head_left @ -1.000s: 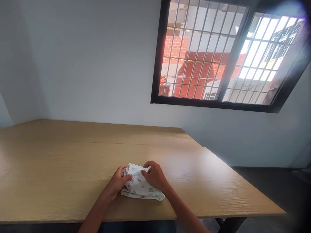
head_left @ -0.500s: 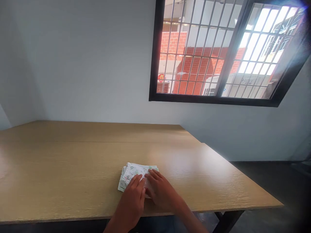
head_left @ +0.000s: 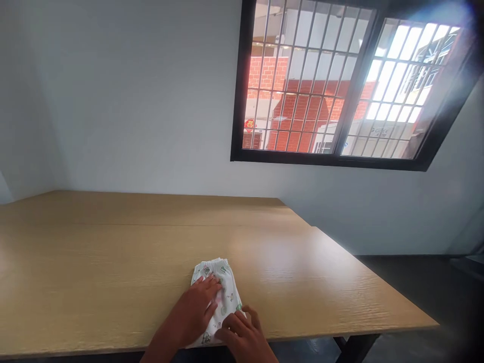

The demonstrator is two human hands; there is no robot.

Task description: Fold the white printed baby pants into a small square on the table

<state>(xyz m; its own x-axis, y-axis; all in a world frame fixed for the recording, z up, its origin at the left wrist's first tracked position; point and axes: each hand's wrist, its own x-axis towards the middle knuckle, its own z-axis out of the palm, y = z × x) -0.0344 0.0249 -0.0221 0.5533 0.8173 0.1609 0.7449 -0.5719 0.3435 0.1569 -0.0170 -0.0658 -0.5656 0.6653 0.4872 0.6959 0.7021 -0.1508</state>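
A folded pair of white pants with a small green and pink print lies at the near edge of the table. Its gathered waistband points away from me. My left hand rests on top of the cloth, fingers stretched out and holding nothing. At the near right corner, my right hand has its fingers curled onto the pants, seemingly pinching the edge. Part of the lower cloth is hidden under both hands.
The wide wooden table reaches back to a grey wall. A black-framed, barred window is up on the right. The table's right edge slants towards me, with dark floor beyond it.
The pants have turned from lying crosswise to lengthwise, waistband now at the far end. My left hand has flattened out on them; my right hand has drawn back to the near corner.
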